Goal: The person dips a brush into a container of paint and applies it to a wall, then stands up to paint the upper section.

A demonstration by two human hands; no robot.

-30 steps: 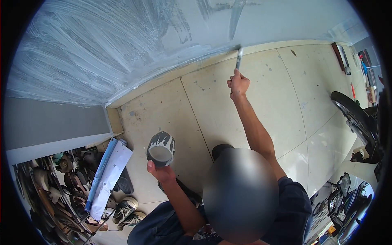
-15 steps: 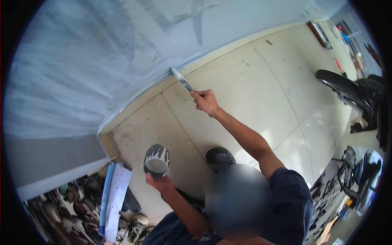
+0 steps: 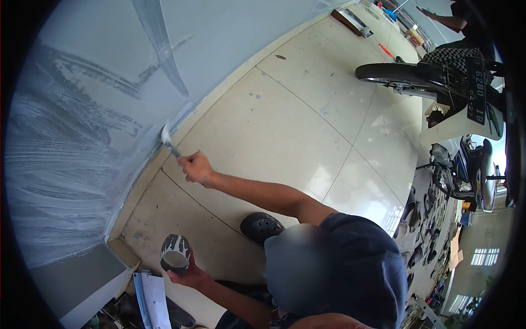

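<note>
My right hand (image 3: 196, 168) is closed round the handle of a paintbrush (image 3: 169, 140). Pale paint coats its bristles, which touch the bottom of the grey wall (image 3: 118, 98) just above the baseboard. Lower in the view, my left hand (image 3: 189, 274) grips a dark paint cup (image 3: 175, 253) streaked with white drips. The cup is tilted so that its round opening shows, with pale grey paint inside. Brushed streaks and darker patches mark the wall.
Pale floor tiles (image 3: 285, 142) run along the baseboard. A black clog (image 3: 262, 227) is beside me. Motorbikes (image 3: 438, 77) stand at right, with a person's arm (image 3: 444, 21) beyond. Rows of shoes (image 3: 422, 225) lie lower right, and a white-and-blue panel (image 3: 154, 299) is at bottom left.
My view has turned and shifted, so the wall, floor and motorbikes appear further left. The brush still meets the wall's bottom edge, and the cup stays in my left hand.
</note>
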